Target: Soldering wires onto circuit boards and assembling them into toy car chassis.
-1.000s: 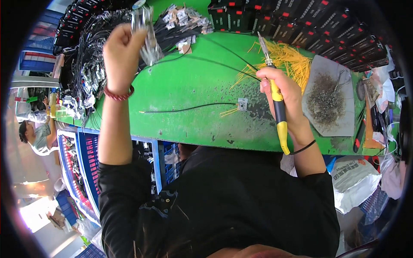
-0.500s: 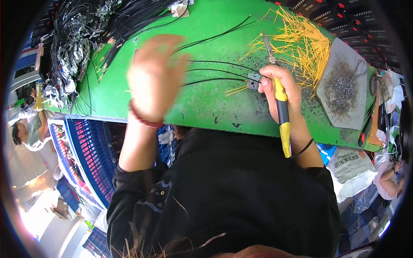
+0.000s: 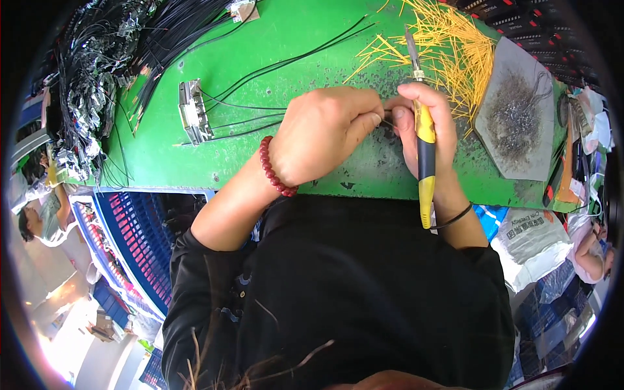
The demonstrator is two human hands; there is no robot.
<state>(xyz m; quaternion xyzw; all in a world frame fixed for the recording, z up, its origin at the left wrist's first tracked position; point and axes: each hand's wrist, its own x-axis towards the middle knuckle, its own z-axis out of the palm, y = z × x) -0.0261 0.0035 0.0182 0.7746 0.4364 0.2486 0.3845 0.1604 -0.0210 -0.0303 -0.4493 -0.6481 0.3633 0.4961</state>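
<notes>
Right, I'm looking down on a green table, its matte top scuffed and speckled dark near the front edge. My left hand is curled tight, thumb and forefinger pinched on something very small at the fingertips; I can't make out what it is, only a thin dark wire end showing there. A string of round red beads wraps that wrist. My right hand is closed around a soldering iron, yellow and black grip, slim metal tip pointing away from me up the table. The two hands meet, fingertips touching, at the middle of the table near its front edge. A thin black band sits on the right wrist.

Left of the hands lies a small metal connector, shiny and ridged, with thin black wires running from it toward my left hand. Beyond the iron's tip, a loose heap of fine yellow wires is scattered like straw. Just right of it, a grey angular pad carries a dark fuzzy mass of clippings. Far left, a glossy tangle of black cable bundles spills over the table's edge.
</notes>
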